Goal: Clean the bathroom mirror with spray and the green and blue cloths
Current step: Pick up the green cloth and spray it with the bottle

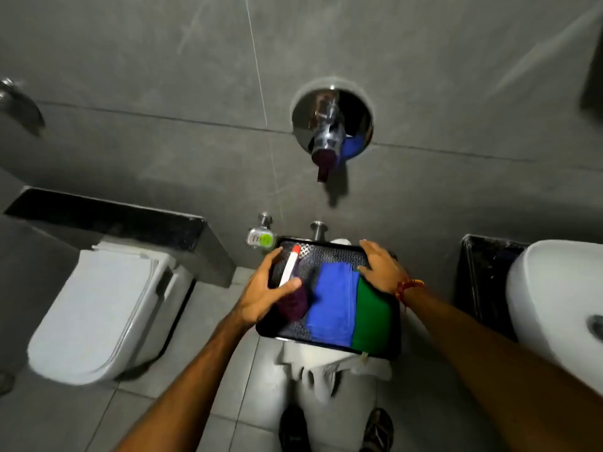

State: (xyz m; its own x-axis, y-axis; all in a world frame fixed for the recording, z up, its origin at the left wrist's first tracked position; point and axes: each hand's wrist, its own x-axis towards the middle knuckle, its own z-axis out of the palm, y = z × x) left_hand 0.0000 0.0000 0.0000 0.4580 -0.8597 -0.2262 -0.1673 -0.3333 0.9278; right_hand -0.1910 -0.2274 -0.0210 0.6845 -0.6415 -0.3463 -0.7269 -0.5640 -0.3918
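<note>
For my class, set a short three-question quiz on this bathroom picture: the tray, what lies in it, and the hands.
1. True or false: the green cloth lies between the spray bottle and the blue cloth.
2. Which hand touches the spray bottle? A) left hand B) right hand C) neither
3. Fill in: both cloths lie flat in a black ____.

Key
1. False: the blue cloth is in the middle, and the green cloth is at the tray's right edge.
2. A: its thumb lies across the bottle; the right hand rests on the tray's far right corner.
3. tray
</note>
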